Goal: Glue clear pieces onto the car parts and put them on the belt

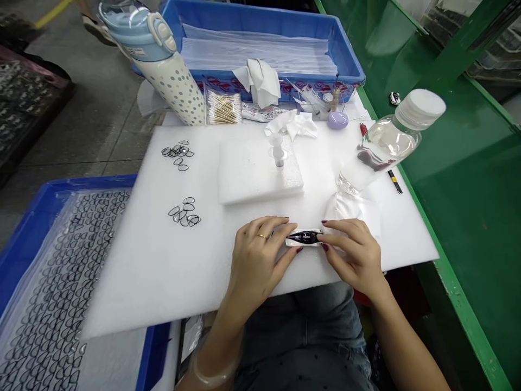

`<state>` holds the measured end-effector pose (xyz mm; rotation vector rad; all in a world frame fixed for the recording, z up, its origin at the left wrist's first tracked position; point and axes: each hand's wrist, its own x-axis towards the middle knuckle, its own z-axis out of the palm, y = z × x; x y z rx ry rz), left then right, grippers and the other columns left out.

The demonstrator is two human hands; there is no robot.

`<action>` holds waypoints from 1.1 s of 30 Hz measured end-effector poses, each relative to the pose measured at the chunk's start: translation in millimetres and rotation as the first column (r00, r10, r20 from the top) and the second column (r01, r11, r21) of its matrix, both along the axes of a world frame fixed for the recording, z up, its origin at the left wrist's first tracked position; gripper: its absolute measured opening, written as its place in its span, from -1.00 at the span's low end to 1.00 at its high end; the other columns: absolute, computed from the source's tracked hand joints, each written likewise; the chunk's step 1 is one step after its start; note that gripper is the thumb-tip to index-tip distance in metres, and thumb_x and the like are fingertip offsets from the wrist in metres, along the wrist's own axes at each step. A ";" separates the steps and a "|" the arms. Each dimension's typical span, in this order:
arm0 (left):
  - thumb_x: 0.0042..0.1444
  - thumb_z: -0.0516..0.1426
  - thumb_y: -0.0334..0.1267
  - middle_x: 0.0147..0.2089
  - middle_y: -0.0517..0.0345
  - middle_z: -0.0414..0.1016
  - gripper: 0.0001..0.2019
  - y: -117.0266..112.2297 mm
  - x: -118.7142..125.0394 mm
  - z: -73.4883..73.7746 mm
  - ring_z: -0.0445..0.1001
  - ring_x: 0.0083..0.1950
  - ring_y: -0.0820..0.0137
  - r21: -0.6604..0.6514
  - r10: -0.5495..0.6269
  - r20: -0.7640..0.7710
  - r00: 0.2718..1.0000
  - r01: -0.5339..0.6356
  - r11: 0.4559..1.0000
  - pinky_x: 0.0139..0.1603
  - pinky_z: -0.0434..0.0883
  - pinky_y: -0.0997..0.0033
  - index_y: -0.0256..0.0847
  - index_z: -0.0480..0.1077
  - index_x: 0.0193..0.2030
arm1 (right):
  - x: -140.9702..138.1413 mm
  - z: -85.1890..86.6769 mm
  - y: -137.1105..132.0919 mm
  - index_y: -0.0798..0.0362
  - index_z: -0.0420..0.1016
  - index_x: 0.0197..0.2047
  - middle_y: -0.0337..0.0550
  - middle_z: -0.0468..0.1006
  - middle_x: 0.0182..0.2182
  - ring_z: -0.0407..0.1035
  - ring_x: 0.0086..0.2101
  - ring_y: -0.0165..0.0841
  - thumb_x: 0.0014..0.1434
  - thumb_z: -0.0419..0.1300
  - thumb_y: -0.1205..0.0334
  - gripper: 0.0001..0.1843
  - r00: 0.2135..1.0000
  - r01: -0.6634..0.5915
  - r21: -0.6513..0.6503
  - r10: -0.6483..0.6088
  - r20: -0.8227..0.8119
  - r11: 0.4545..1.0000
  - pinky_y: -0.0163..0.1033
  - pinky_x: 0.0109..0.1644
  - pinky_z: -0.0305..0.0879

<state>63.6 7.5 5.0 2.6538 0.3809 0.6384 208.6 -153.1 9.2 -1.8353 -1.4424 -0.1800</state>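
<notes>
A small white model car (304, 244) with a dark middle lies on the white foam sheet (195, 271), close to its front edge. My left hand (262, 250) grips the car's left end between thumb and fingers. At the other end, my right hand (353, 250) pinches it with thumb and fingertips. Beyond my hands sits a raised white foam block (256, 174) with a small clear plastic piece (277, 151) standing on it. Two loose groups of thin black D-shaped rings lie to the left, a farther group (178, 153) and a nearer group (185, 214).
A water bottle (378, 146) stands at right, a dotted flask (175, 87) at back left. Cotton swabs (224, 108), tissues (291, 124) and a purple egg-shaped item (337, 120) line the back. Blue bins (350, 51) stand behind and at left. A green ledge (459, 179) runs along the right.
</notes>
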 end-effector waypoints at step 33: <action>0.29 0.14 -0.26 0.14 -0.03 0.50 -0.56 3.0 -3.4 -1.2 0.43 0.15 0.15 -0.137 0.021 0.027 0.999 -0.017 0.990 0.14 0.40 0.06 -0.15 0.29 0.29 | -17.9 13.2 27.6 0.06 -0.09 0.44 -0.05 0.64 -0.09 0.50 -0.10 -0.15 0.31 0.13 0.29 -0.27 0.996 -0.036 -0.318 0.061 0.069 0.948 0.18 0.13 0.22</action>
